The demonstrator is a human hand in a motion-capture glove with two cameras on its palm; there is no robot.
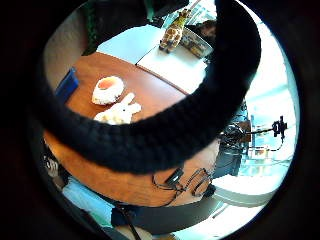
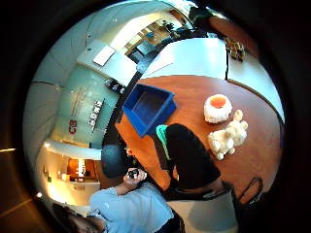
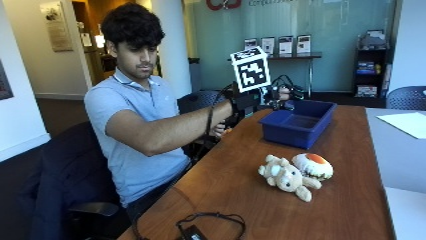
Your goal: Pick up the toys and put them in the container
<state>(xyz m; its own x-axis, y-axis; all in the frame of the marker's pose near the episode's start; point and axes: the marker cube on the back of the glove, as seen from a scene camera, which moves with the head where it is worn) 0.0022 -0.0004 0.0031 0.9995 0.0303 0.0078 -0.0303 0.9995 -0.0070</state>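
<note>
We hold our gloved hand raised at upper centre, fingers loosely curled, empty; next we should lower over the teddy, then carry to the bin.

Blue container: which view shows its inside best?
The right thumb side palm view: it looks down into the blue container, whose floor shows bare. The outside view shows the blue container from the side, only part of its interior. The little finger side view catches only an edge of it.
</note>
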